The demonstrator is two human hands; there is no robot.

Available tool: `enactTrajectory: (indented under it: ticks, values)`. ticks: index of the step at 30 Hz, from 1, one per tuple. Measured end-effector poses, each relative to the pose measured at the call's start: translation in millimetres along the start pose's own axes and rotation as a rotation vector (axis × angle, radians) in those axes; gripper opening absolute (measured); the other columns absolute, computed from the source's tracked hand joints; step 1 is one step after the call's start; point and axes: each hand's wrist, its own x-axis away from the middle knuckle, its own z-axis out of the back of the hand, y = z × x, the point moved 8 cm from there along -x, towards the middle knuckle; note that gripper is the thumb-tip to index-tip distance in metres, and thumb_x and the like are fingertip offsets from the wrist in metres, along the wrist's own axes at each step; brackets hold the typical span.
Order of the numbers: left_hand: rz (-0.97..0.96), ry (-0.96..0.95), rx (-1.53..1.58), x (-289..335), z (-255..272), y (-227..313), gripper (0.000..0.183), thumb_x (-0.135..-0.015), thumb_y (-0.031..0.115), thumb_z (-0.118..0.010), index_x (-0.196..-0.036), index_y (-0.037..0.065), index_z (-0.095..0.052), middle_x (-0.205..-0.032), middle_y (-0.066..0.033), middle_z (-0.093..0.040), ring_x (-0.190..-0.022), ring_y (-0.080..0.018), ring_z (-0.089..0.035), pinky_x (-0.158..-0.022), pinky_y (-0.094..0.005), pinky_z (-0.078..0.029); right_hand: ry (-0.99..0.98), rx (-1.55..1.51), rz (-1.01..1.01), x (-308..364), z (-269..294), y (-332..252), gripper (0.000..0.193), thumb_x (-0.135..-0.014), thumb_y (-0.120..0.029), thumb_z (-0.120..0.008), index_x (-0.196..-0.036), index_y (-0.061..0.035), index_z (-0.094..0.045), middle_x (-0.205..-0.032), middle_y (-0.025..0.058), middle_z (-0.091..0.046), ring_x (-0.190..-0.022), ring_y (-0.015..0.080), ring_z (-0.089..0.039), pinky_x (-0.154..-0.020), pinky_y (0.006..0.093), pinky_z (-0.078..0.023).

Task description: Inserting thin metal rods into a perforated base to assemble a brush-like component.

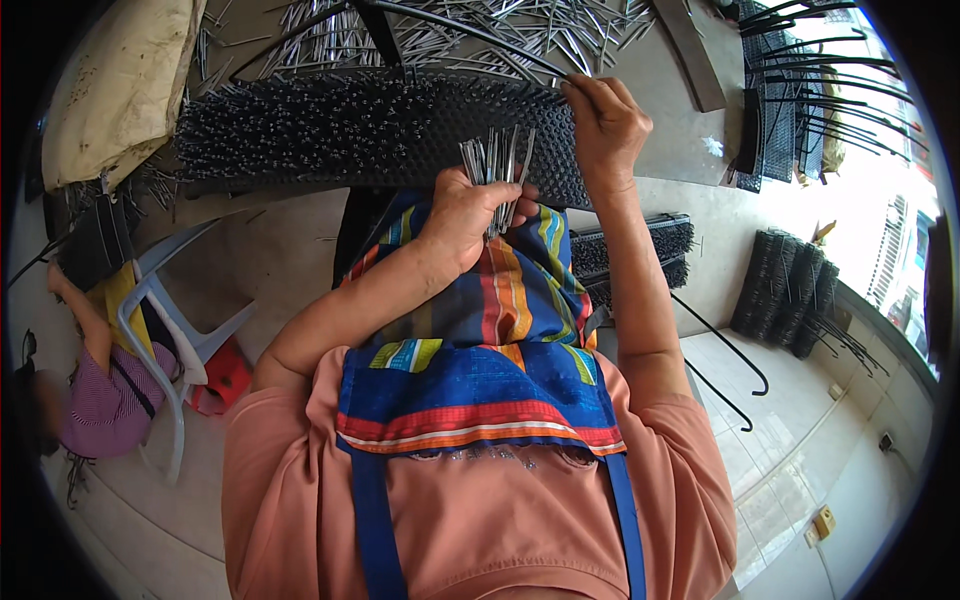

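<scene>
My left hand (466, 208) is closed round a bundle of thin, silvery metal rods (490, 160), which stick up from the fist above my lap. In front of me lies a long black perforated rack (480, 120). Short dark pins (300, 130) bristle from its left and middle part, while the holes toward the right show bare. At the rack's far right corner my right hand (610, 120) has its fingers pinched together, near the end of a bent black rod (480, 35). Whatever lies between those fingertips is hidden.
Loose metal rods (560, 35) lie scattered over the table beyond the rack. A pale sack (120, 90) stands at the left, above a light-blue plastic chair (160, 300) and another person (110, 400). Several racks with hooked rods (770, 120) stand at the right.
</scene>
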Motion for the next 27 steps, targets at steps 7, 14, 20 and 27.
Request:
enactTrajectory:
  ticks: [7,14,20,27]
  values:
    - [0.027,-0.043,0.024,-1,-2,0,0.014,-0.084,-0.002,-0.062,-0.097,-0.001,-0.067,-0.082,-0.0124,-0.071,-0.068,-0.0195,-0.069,-0.059,-0.0288,-0.055,-0.013,0.108,-0.054,23,17,-10,0.011,-0.083,-0.008,-0.071,-0.093,-0.0046,-0.074,-0.078,0.0058,-0.067,-0.066,0.0144,-0.063,-0.062,0.0258,-0.048]
    - [0.092,-0.117,-0.039,-1,-17,-1,0.015,-0.085,-0.002,-0.062,-0.098,-0.001,-0.066,-0.082,-0.012,-0.071,-0.067,-0.0211,-0.07,-0.057,-0.0314,-0.058,-0.516,-0.8,-0.944,76,-23,16,0.011,-0.08,-0.007,-0.072,-0.071,-0.0034,-0.066,-0.061,-0.0025,-0.056,-0.051,0.004,-0.045,-0.046,0.0218,-0.03]
    - [0.067,0.023,-0.102,-1,-3,-3,0.014,-0.088,0.003,-0.061,-0.101,0.002,-0.065,-0.085,-0.0099,-0.071,-0.07,-0.0186,-0.07,-0.056,-0.0305,-0.056,-0.147,-0.895,-0.894,63,3,38,0.005,-0.083,-0.004,-0.069,-0.079,-0.0019,-0.067,-0.064,-0.0005,-0.058,-0.049,0.0041,-0.043,-0.045,0.0205,-0.03]
    - [0.015,-0.02,-0.116,-3,-10,-2,0.021,-0.087,0.002,-0.06,-0.108,0.003,-0.063,-0.087,-0.0101,-0.071,-0.069,-0.018,-0.069,-0.056,-0.0289,-0.054,0.24,-0.416,-0.131,18,42,33,0.006,-0.08,0.006,-0.071,-0.085,0.0032,-0.068,-0.075,0.0005,-0.062,-0.061,0.0048,-0.05,-0.054,0.0192,-0.04]
